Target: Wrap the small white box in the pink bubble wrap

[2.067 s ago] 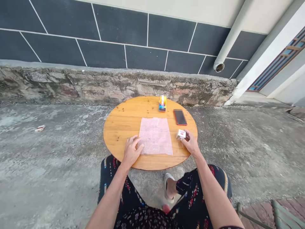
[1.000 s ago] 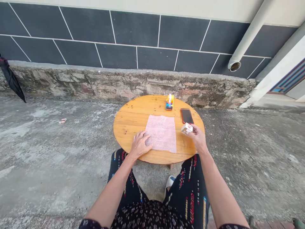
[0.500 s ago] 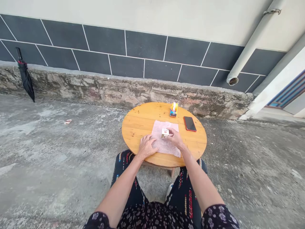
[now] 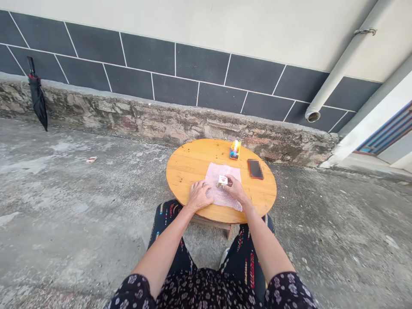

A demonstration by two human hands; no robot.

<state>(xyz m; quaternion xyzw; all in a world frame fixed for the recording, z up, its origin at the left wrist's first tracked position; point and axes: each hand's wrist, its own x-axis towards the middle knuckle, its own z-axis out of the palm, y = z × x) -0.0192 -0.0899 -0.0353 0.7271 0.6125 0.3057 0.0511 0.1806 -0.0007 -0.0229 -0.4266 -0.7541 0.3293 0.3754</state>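
Note:
A small white box (image 4: 222,181) with print on its top stands on a pinkish sheet that looks like bubble wrap (image 4: 226,201). My right hand (image 4: 234,187) is closed on the box from its right side, thumb and fingers at its edge. Flat across the left edge of the sheet rests my left hand (image 4: 199,195), its fingers spread and nothing in it. Both the sheet and the box are on a round wooden table (image 4: 180,171) in front of my knees.
At the table's far side stands a yellow, red and blue tape dispenser (image 4: 235,150). A phone with a red edge (image 4: 255,169) lies right of the sheet. Behind is a stone ledge (image 4: 154,122) under a tiled wall; a black umbrella (image 4: 37,101) leans there at far left.
The camera view has tilted slightly. Both hands, the box and the sheet keep nearly the same places on the table.

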